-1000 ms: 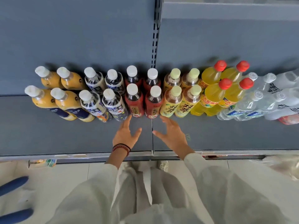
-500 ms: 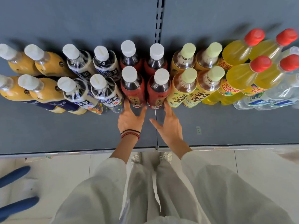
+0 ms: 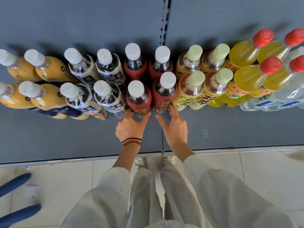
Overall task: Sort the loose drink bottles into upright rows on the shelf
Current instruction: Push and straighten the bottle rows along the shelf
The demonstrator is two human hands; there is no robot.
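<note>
Drink bottles stand upright in two rows on the dark grey shelf [image 3: 65, 139]. At the middle are the dark drinks with red labels and white caps. My left hand [image 3: 131, 127] holds the base of the front left red-label bottle [image 3: 139, 102] between thumb and fingers. My right hand [image 3: 175, 129] touches the lower right side of the front right red-label bottle [image 3: 164, 96] with straight fingers, and its thumb is stretched out just below the bottle. Behind them stand two more red-label bottles [image 3: 134, 66].
Left of the red bottles stand white-label bottles [image 3: 108, 97] and orange juice bottles [image 3: 46, 99]. To the right are tea bottles with green caps [image 3: 190, 91], yellow drinks with red caps [image 3: 246, 81] and clear water bottles [image 3: 279, 99]. Blue bars [image 3: 14, 183] lie on the tiled floor at lower left.
Both hands have moved forward from the bare shelf front to the bases of the two front red-label bottles. The camera has come closer to the shelf.
</note>
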